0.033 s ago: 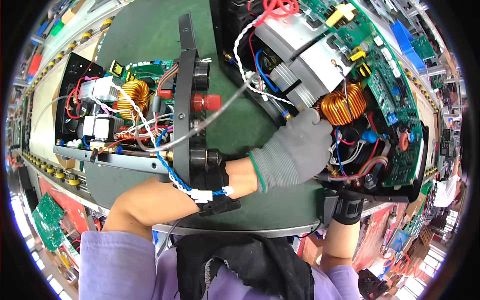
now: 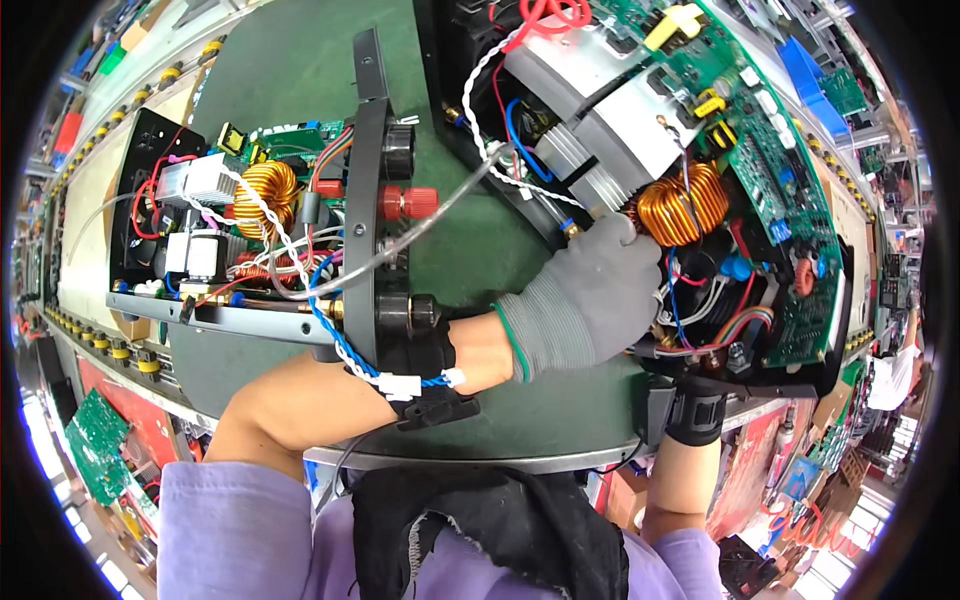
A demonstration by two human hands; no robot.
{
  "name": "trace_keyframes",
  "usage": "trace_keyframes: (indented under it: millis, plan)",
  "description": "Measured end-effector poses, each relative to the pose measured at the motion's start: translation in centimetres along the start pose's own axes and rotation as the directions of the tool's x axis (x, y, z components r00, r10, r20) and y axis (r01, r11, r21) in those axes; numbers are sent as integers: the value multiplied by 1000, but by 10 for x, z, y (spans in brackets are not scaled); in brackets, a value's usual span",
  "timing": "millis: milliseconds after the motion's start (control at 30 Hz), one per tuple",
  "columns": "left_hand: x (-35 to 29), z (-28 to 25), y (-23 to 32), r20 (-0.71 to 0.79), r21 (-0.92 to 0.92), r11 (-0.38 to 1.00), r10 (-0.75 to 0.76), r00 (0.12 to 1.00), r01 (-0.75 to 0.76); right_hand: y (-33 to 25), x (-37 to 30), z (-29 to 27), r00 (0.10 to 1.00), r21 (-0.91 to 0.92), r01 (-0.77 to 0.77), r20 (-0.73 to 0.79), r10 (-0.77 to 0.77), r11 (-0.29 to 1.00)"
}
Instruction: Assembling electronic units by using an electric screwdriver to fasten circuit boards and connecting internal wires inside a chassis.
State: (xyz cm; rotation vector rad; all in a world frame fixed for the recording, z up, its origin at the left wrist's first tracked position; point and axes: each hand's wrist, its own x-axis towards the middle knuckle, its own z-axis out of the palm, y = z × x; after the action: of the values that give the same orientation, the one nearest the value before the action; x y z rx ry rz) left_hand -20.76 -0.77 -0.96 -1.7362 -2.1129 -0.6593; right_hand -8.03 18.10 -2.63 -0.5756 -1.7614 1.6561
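Observation:
My left hand (image 2: 603,288), in a grey knit glove with a green cuff edge, reaches into the electronic unit (image 2: 828,290) on the right. Its fingers curl in beside the copper-wound toroidal coil (image 2: 685,205) and the wires (image 2: 683,310); the fingertips are hidden, so what they grip does not show. Of my right arm, I see the forearm and a black wrist band (image 2: 695,416) at the unit's near edge. The chassis hides my right hand. White heatsink blocks (image 2: 635,125) and a green circuit board (image 2: 780,190) sit in this unit.
A second opened unit (image 2: 230,315) stands left, its black end panel (image 2: 367,200) beside my left forearm. From it a clear tube (image 2: 425,225) and a blue-white twisted cable (image 2: 350,355) trail across. Both units rest on a green mat (image 2: 290,50); roller tracks (image 2: 120,345) flank it.
The right unit has shifted slightly left, with its coil and board. My left hand stays curled at almost the same spot.

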Motion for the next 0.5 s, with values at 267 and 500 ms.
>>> trace_keyframes:
  millis: [267,500]
  plan:
    - [1,-11,2,15,33,999,21,1000,-22,4,5,-1,999,-14,30,-15,-30,999]
    - [-27,-52,21,-60,-67,979,-195,979,191,-31,-24,-28,997,-258,70,-6,-74,964]
